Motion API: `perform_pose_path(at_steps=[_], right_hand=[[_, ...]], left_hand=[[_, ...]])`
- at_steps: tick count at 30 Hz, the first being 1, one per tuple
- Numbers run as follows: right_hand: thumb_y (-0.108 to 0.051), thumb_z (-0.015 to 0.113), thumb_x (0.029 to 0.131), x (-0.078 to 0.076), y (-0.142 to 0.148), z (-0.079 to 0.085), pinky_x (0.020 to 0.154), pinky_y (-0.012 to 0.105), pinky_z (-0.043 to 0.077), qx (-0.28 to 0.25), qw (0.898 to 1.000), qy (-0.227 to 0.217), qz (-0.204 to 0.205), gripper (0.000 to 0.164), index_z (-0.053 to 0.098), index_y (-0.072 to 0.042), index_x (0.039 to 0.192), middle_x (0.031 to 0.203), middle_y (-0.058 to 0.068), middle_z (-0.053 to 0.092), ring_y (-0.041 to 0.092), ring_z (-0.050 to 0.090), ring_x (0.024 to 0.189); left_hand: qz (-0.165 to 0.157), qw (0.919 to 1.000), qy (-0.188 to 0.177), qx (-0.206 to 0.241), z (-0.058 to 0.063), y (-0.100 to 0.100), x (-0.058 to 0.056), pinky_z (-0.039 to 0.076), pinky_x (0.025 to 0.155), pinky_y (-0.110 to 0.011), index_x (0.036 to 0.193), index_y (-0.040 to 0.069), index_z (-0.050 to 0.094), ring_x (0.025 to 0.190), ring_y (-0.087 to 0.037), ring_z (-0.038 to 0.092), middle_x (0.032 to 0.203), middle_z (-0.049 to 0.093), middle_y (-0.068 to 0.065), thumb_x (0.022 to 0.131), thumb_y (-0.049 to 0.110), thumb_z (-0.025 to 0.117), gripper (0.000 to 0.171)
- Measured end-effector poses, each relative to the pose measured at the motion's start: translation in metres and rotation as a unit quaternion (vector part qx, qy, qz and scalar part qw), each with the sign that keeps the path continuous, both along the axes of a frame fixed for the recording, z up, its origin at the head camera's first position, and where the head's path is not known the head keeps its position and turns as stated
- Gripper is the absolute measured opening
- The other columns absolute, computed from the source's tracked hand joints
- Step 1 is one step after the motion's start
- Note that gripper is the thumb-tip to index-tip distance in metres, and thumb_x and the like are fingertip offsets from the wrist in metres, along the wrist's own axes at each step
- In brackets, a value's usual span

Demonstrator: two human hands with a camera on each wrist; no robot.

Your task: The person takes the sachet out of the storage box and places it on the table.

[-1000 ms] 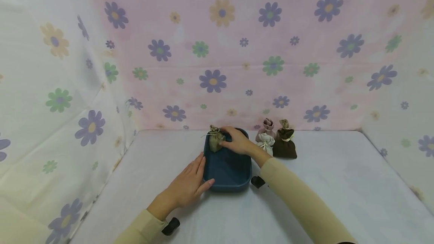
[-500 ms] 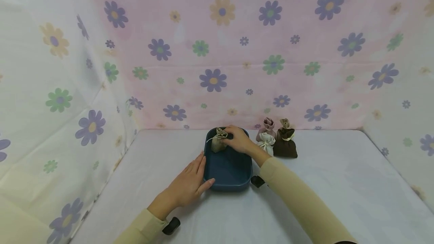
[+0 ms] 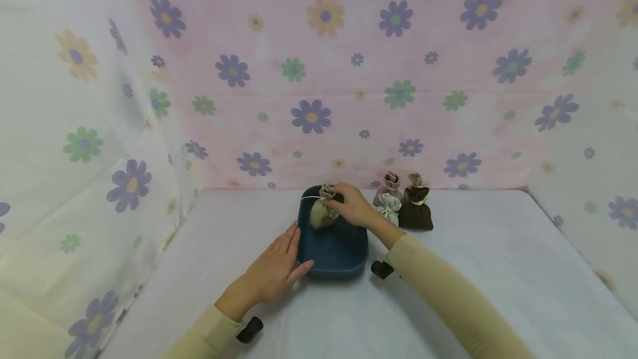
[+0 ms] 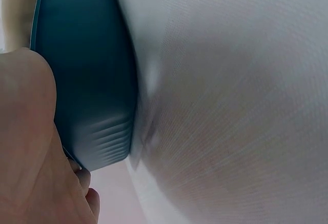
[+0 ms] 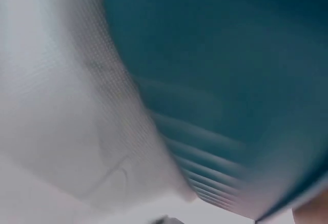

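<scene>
A blue rectangular bin [image 3: 334,254] stands on the white-covered table. Inside its far left part, a small olive-beige drawstring pouch [image 3: 320,216] leans, its pale string trailing left. My right hand [image 3: 355,206] reaches in over the bin and pinches the pouch near its gathered neck. Along the bin's left rim rests my left hand [image 3: 269,273], fingers straight, thumb lying at the near corner. The left wrist view has the palm [image 4: 28,142] against the bin's outer wall [image 4: 87,70]. In the right wrist view the bin wall [image 5: 220,80] fills most of the picture; the pouch is hidden.
Right of the bin stand several more pouches: a white one [image 3: 389,208], a dark brown one [image 3: 416,216], a mauve one [image 3: 391,181] behind, and a beige one [image 3: 415,179] mostly covered. A flower-printed cloth wall [image 3: 339,143] closes off the back.
The olive-beige pouch has shifted to the right within the bin and turned, its top now by my right fingers. My left hand has stayed on the rim.
</scene>
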State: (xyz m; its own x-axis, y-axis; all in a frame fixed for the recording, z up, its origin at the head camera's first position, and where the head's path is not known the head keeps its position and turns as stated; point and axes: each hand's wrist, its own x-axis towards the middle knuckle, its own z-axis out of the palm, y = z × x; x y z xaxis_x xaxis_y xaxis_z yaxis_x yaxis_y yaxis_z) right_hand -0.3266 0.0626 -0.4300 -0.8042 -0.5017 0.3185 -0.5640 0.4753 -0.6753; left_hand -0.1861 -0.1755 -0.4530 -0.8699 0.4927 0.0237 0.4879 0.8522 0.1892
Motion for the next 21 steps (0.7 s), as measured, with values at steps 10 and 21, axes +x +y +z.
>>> perform_pose_path(at_steps=[10,21], right_hand=[[-0.017,0.070,0.099,0.024,0.017,0.028,0.065,0.030,0.043,-0.007,1.000,0.014,-0.016,0.012,0.068,-0.006,0.096,0.088,0.006,0.059,0.016,0.051,0.073],[-0.019,0.067,0.101,0.055,0.049,0.050,0.083,0.039,0.054,-0.006,1.000,-0.009,-0.026,0.010,0.068,-0.010,0.103,0.102,0.005,0.063,0.021,0.062,0.095]], left_hand=[[-0.004,1.0000,0.002,0.004,0.001,-0.002,-0.003,0.020,0.124,-0.049,0.160,-0.009,0.011,0.157,-0.034,0.011,0.169,0.001,-0.024,0.107,0.063,0.029,0.091],[-0.007,0.9999,0.000,0.011,-0.003,-0.002,-0.003,0.020,0.125,-0.049,0.160,-0.009,0.010,0.157,-0.035,0.010,0.170,0.000,-0.024,0.107,0.062,0.029,0.091]])
